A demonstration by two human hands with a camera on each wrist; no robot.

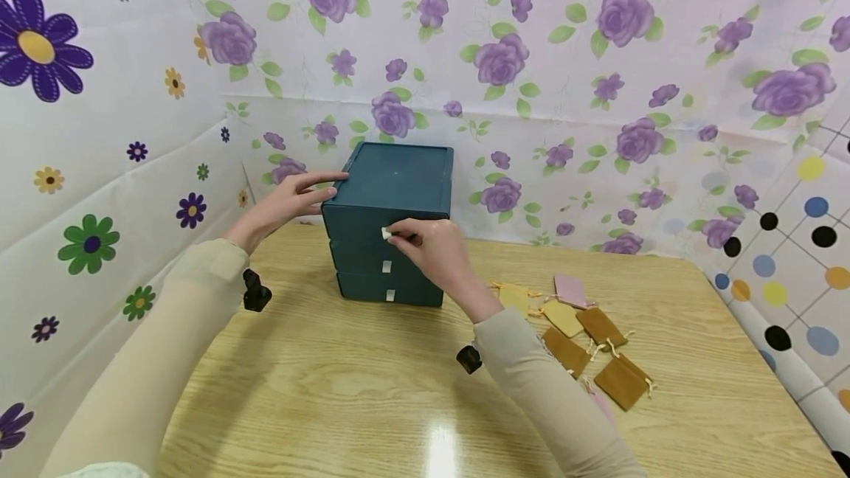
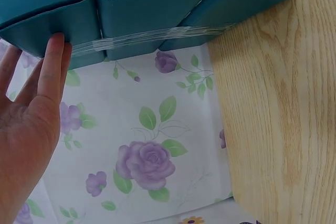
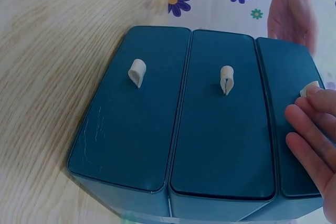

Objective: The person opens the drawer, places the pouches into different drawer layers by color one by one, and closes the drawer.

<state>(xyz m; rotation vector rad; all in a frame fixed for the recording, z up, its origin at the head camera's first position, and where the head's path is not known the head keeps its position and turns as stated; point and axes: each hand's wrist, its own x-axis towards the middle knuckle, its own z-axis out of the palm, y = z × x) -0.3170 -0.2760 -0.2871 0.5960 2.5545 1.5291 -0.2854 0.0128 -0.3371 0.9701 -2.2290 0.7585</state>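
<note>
A dark teal cabinet with three stacked drawers (image 1: 398, 177) stands on the wooden table against the back cloth. Each drawer front bears a small white loop pull. My right hand (image 1: 434, 249) pinches the top drawer's pull tab (image 3: 308, 88) between thumb and forefinger, the other fingers near the drawer front. The middle pull tab (image 3: 227, 78) and bottom pull tab (image 3: 137, 72) hang free. All drawers look closed. With fingers extended, my left hand (image 1: 282, 201) touches the cabinet's upper left edge; the left wrist view shows its fingertips against the side, near clear tape (image 2: 115, 41).
Several small drawstring pouches lie on the table (image 1: 372, 382) to the right: a yellow pouch (image 1: 563, 317), brown pouches such as this brown pouch (image 1: 623, 382), and a pink pouch (image 1: 569, 291). Floral cloth (image 1: 571, 168) hangs behind and at the sides.
</note>
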